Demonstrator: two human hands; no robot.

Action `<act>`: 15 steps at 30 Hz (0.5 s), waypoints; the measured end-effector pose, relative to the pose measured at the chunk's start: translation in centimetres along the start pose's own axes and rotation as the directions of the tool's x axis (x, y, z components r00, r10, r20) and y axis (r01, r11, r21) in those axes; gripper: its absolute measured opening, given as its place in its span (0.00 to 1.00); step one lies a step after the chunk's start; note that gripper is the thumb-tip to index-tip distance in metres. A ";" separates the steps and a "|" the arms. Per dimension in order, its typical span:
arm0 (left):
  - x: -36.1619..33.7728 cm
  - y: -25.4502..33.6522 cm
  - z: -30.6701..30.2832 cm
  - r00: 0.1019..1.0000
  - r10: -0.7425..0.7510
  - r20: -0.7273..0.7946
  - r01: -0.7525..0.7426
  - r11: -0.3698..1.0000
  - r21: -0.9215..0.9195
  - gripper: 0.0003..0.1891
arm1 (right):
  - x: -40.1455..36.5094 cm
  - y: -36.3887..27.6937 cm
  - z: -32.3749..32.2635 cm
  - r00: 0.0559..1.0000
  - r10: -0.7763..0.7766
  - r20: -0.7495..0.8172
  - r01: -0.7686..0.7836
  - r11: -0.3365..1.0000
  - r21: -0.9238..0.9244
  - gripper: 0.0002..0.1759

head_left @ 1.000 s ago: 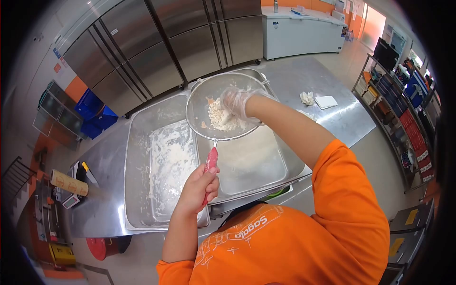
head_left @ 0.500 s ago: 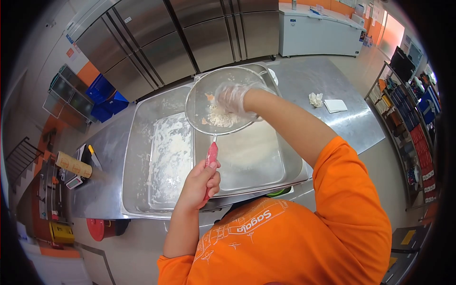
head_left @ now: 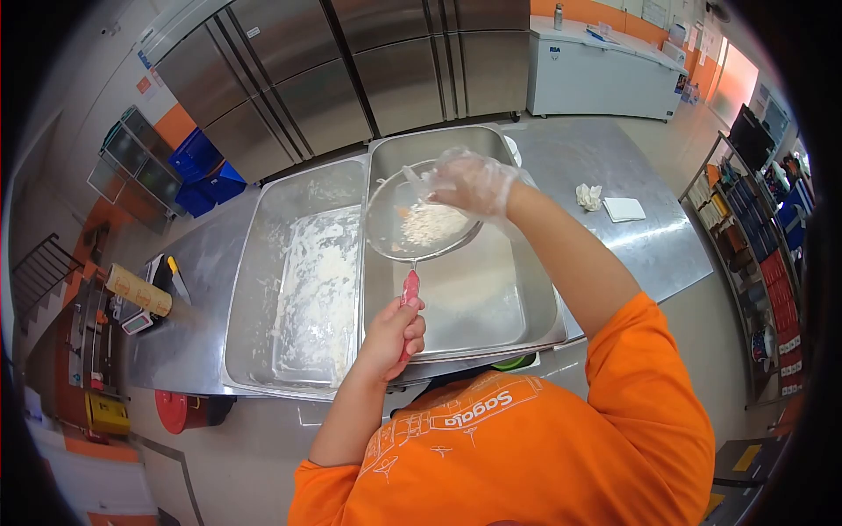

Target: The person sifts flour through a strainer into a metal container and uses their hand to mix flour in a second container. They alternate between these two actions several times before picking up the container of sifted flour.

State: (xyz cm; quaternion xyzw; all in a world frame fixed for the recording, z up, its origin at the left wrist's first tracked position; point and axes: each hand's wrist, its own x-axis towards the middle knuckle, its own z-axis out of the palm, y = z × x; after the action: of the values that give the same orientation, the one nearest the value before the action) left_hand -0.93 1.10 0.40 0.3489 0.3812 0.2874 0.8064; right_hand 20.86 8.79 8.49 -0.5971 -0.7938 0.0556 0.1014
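My left hand (head_left: 392, 337) is wrapped round the pink handle of a wire-mesh strainer (head_left: 386, 237), which is over the right-hand steel pan (head_left: 539, 272). Pale, flaky crumbs (head_left: 431, 225) lie in the strainer with a few orange-brown bits. My right hand (head_left: 475, 182), in a clear plastic glove, is just above the strainer's far right rim. Its fingers are apart and point left over the mesh, slightly blurred, with nothing visible in them. Fine pale powder (head_left: 469, 294) covers the bottom of the pan beneath.
A second steel pan (head_left: 239, 307), streaked with white powder, adjoins on the left. Cling film (head_left: 140, 291) and a scale (head_left: 138, 323) are at the table's left. Crumpled paper (head_left: 588, 196) and a white square pad (head_left: 624, 209) lie right. Steel fridges (head_left: 320, 96) stand behind.
My right hand has lifted from the crumbs toward the far right rim. The strainer has shifted slightly nearer and right over the pan, and the camera view has moved a little.
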 end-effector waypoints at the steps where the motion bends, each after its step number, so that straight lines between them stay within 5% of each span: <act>1: 0.2 -0.1 0.1 1.000 0.021 0.003 -0.021 1.000 -0.009 0.07 | -0.4 0.5 0.2 0.995 -0.048 -0.083 0.047 0.999 -0.009 0.18; 5: 0.7 0.1 1.0 0.998 0.044 -0.042 -0.044 0.999 0.007 0.07 | 0.7 3.2 2.8 0.993 -0.122 0.000 0.121 0.983 -0.136 0.19; 7: 0.7 -0.1 1.7 0.996 -0.011 0.090 0.004 0.997 0.073 0.07 | 2.1 4.3 3.7 0.995 0.089 0.035 -0.083 0.986 -0.141 0.20; 10: 0.8 0.1 2.5 0.992 0.032 0.122 -0.047 0.992 0.119 0.08 | 3.4 4.3 5.7 0.977 0.207 -0.040 -0.211 0.948 -0.236 0.20; 11: 0.9 0.4 2.6 0.991 0.060 0.118 -0.079 0.984 0.159 0.08 | 4.2 4.5 6.4 0.979 0.201 -0.041 -0.205 0.948 -0.243 0.20; 13: 1.7 1.1 2.2 0.991 0.092 0.099 -0.105 0.985 0.135 0.08 | 5.8 4.5 7.3 0.927 -0.046 0.372 0.172 0.933 -0.316 0.23; 15: 1.4 1.2 2.0 0.991 0.108 0.078 -0.116 0.986 0.116 0.08 | 5.3 2.7 4.9 0.929 -0.007 0.370 0.111 0.959 -0.260 0.25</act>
State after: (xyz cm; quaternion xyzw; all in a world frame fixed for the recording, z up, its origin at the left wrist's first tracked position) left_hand 1.24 2.10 1.67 0.4276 0.3487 0.2963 0.7796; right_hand 20.89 14.79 3.61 -0.5601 -0.8164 0.0511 -0.1308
